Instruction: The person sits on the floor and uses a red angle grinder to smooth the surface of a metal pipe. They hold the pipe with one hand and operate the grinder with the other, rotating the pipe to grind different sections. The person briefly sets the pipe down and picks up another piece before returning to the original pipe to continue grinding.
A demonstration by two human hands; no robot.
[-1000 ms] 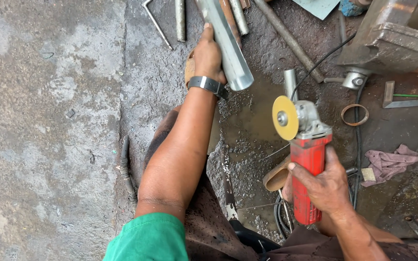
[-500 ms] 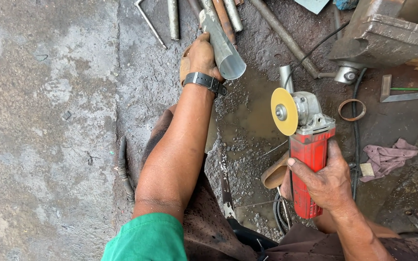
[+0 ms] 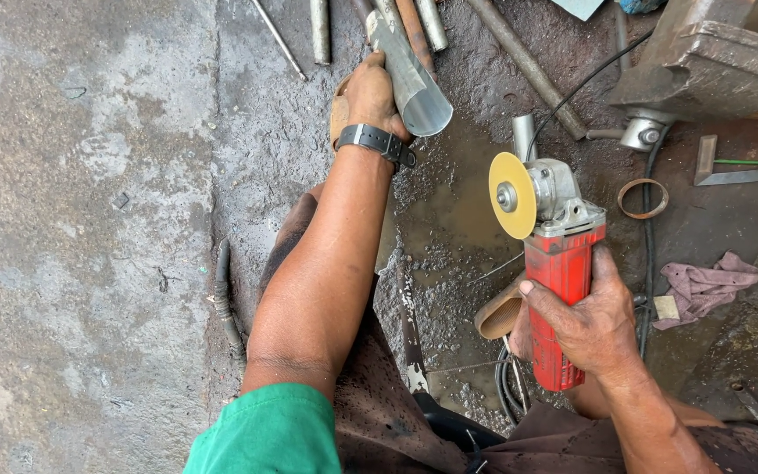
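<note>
The left hand (image 3: 368, 96) is wrapped around a steel tube (image 3: 410, 75) whose long axis slants away up-left, its open end facing the yellow disc (image 3: 512, 195) of the grinder (image 3: 559, 272) clenched in the right hand (image 3: 585, 320).

I'm over a rough concrete floor (image 3: 72, 219), wet and gritty in the middle. On it: metal rods (image 3: 414, 26) up top, metal ring (image 3: 643, 198), pink rag (image 3: 704, 285) at right, black hose (image 3: 225, 303) at left.
</note>
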